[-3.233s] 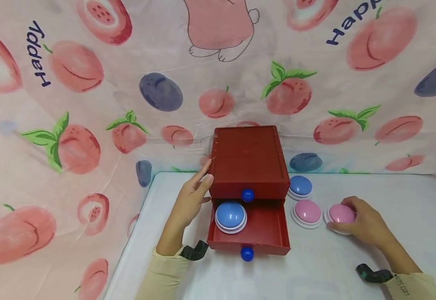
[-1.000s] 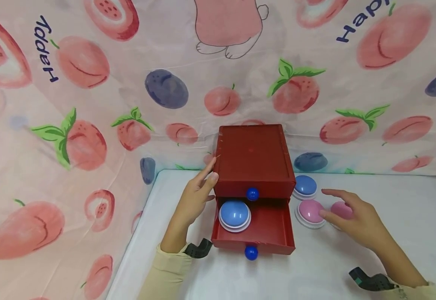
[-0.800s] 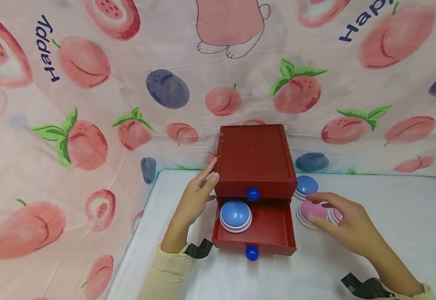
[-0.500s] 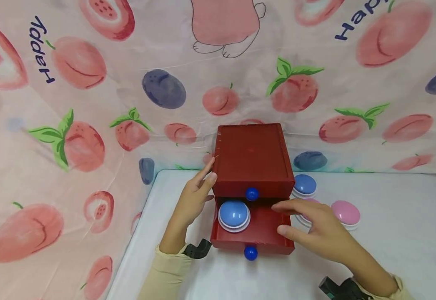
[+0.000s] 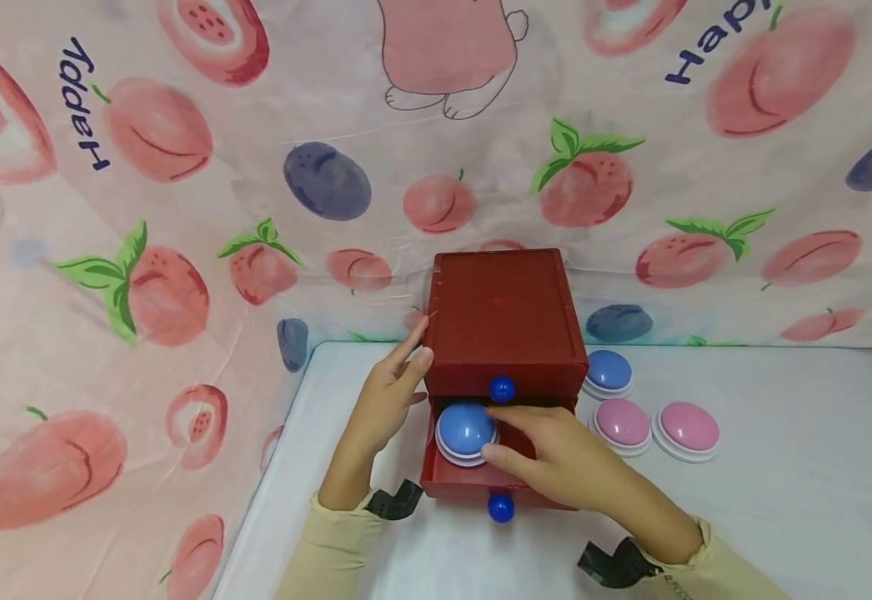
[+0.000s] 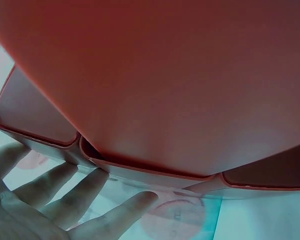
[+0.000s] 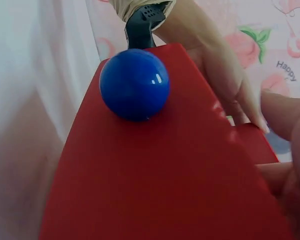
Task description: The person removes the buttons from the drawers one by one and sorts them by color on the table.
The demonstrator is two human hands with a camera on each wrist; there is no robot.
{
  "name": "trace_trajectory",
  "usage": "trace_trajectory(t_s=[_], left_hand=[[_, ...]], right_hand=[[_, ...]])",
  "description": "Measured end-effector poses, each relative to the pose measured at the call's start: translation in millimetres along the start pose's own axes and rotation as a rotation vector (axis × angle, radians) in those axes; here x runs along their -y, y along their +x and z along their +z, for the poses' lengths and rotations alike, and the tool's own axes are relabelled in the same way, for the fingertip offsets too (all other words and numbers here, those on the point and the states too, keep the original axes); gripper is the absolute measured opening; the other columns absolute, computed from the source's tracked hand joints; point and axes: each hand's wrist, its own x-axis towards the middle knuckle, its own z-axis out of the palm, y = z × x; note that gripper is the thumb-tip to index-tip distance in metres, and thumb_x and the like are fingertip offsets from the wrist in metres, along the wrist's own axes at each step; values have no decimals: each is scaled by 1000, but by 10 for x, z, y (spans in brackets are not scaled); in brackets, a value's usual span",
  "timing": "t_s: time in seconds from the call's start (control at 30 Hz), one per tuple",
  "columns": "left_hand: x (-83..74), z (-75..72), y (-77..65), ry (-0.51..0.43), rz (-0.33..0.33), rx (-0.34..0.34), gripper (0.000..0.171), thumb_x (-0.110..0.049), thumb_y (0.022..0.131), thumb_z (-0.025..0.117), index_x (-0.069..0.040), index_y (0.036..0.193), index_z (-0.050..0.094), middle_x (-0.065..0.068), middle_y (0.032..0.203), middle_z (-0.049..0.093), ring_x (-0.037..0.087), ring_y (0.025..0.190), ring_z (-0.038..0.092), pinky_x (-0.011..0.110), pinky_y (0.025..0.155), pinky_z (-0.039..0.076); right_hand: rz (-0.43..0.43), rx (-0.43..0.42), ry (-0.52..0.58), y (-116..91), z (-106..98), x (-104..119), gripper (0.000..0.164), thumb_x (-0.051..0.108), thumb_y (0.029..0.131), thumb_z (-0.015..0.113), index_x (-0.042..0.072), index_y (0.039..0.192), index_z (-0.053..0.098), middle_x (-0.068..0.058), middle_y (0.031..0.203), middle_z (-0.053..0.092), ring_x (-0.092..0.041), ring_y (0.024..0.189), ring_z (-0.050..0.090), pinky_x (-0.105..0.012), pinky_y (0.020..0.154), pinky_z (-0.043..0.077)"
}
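— Okay, right hand?
— Thumb and forefinger apart at the right edge of the blue button; contact unclear.
— Button where?
— Lower drawer, left part.
— Left hand?
— Fingers extended against the cabinet.

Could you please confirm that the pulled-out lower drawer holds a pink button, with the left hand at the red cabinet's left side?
Not quite: the button in the pulled-out lower drawer is blue, as the head view shows. The left hand is indeed at the red cabinet's left side.
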Motion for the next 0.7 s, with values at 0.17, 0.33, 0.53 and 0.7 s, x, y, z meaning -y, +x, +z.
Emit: trace_trajectory(t_s=[0.17,0.33,0.53,0.7], left_hand=[[-3,-5,-9,-5,4,0,54,-42,106,53,-42,157,36,3,162,38,33,139,53,59,93,57],[-5,-7,-13,2,4,3,54,-43,106,52,-42,157,35,3,161,40,33,137,55,58,93,57],[-4,-6,-17,6,5,1,54,-42,106,51,-41,158,35,3,163,37,34,139,53,59,93,57],[0,-2,-12,6,4,2,54,-42,106,52,-42,157,35,3,161,40,34,137,54,59,93,57]], right_hand=[[30,81,-38,112,71,12,68,54,94,66,12,147,57,-9,143,63,-32,130,62,-55,102,53],[48,112,-27,210,140,2,77,56,92,68,11,151,51,-13,147,59,-37,132,59,-58,102,52],[70,139,-8,270,233,-61,86,57,88,72,14,157,43,-11,151,54,-38,136,56,-60,104,50],[93,149,-17,274,251,-90,89,56,86,75,18,158,40,-11,154,51,-38,139,52,-61,106,48]])
